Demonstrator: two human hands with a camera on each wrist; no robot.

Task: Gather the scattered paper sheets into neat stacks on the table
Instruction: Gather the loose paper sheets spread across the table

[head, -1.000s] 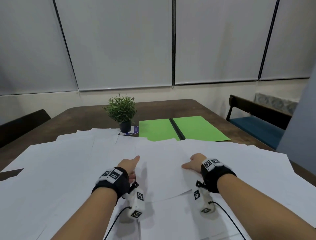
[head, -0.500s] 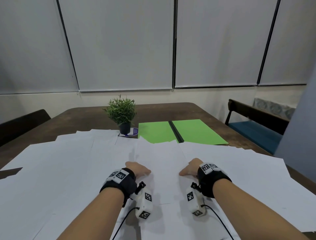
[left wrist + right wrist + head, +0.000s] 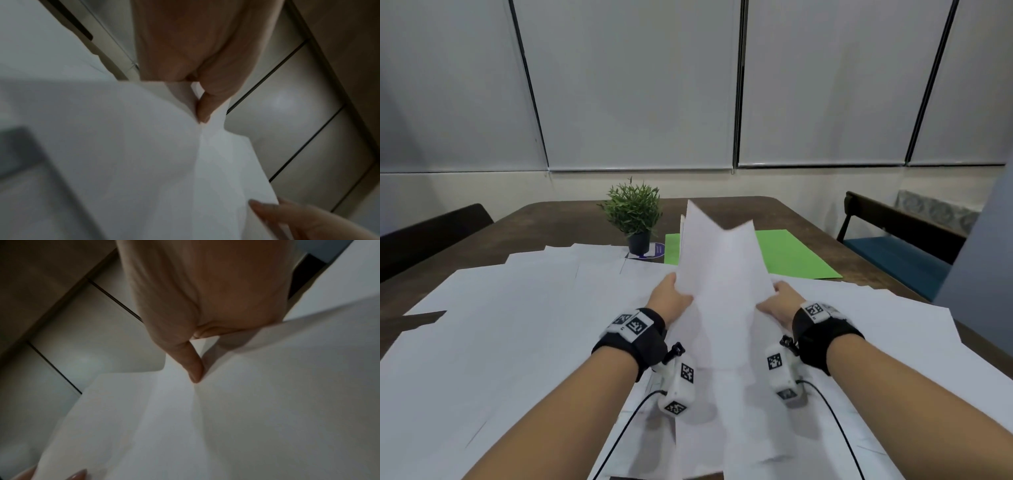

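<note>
Sheets of plain white paper (image 3: 722, 281), blank of any writing, stand tilted between my hands above the scattered white sheets (image 3: 517, 325) on the brown wooden surface (image 3: 558, 222). My left hand (image 3: 669, 301) and right hand (image 3: 779, 303) each pinch a side edge.

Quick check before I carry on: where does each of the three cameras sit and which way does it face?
Head: on the head, facing forward-down over the table; shows both forearms, left hand, right hand gripping the lifted sheets.
Left wrist: along the left hand, up at the sheets; thumb visible.
Right wrist: along the right hand, at the sheets; thumb visible.
Shared: all views show the lifted sheets.
</note>
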